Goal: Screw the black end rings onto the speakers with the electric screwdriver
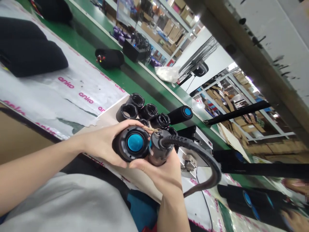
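Note:
My left hand (106, 145) is wrapped round a black cylinder (120, 151) whose blue round end (135, 142) faces up. Right beside it, my right hand (164, 170) grips a dark corded tool (160, 149), held upright. A thick black cable curves from the tool's top to the right and back down. The right thumb lies by the cylinder's lower edge. Several black rings (128, 111) stand just beyond the hands, near a lying black cylinder (180, 113) with a blue end. The tool's lower end is hidden.
Large black fabric pieces (31, 48) lie on the printed sheet (79, 87) at left. A small black roll (109, 58) rests on the green table (84, 38). A metal device (190, 161) stands right of my hands. At lower right, another person's hand (295, 219) is near black cylinders (260, 199).

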A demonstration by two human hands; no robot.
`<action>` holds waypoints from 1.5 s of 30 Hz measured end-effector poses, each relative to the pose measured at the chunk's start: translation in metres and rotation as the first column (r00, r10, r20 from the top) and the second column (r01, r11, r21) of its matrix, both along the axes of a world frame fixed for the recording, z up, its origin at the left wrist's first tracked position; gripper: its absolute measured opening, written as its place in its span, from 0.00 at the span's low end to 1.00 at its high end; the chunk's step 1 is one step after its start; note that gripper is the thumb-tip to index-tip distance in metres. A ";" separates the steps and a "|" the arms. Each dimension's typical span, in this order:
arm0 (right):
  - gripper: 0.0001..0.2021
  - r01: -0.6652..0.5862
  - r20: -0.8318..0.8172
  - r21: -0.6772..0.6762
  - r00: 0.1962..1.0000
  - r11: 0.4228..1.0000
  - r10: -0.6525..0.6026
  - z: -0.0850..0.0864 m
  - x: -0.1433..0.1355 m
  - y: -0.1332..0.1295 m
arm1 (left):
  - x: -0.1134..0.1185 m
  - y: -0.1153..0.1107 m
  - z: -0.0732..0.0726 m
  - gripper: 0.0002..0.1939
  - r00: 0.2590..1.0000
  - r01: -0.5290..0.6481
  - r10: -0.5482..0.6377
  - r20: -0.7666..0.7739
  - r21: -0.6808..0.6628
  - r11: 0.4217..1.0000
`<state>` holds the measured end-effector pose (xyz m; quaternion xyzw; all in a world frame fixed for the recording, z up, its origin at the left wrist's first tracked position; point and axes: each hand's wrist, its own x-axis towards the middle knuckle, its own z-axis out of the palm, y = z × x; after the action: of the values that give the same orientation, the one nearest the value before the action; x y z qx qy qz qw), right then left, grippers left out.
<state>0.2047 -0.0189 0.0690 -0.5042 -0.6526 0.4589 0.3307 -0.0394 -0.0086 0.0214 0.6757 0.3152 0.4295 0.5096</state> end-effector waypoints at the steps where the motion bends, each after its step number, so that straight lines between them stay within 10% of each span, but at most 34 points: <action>1: 0.48 -0.007 0.010 0.001 1.000 1.000 0.007 0.001 0.000 0.000 | 0.000 0.000 0.000 0.55 1.000 0.010 -0.010 0.013 -0.012 1.000; 17: 0.47 -0.035 0.016 0.092 0.999 0.995 0.034 0.004 -0.003 -0.010 | 0.000 0.001 -0.007 0.49 0.997 0.028 -0.030 0.076 0.031 0.999; 23: 0.39 0.014 -0.056 -0.016 0.998 1.000 -0.014 0.011 -0.014 -0.007 | 0.005 -0.004 -0.008 0.66 0.988 -0.014 0.010 0.156 0.025 1.000; 31: 0.27 0.121 -0.356 0.047 0.929 0.992 -0.096 0.028 0.008 0.002 | 0.012 -0.016 0.005 0.45 0.958 -0.270 0.271 -0.099 0.021 0.963; 39: 0.28 0.715 -0.748 0.328 0.596 0.617 -0.293 0.054 0.095 0.001 | 0.015 -0.015 -0.014 0.49 0.843 -0.409 0.460 -0.278 0.223 0.885; 45: 0.29 0.702 -0.747 0.416 0.627 0.578 -0.223 0.049 0.114 0.026 | 0.081 0.009 -0.014 0.47 0.923 -0.193 0.260 -0.284 0.244 0.950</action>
<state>0.3184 0.0071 0.1185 -0.3276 -0.4554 0.2142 0.7996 0.0418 0.0008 0.0077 0.7443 0.4207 0.4044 0.3249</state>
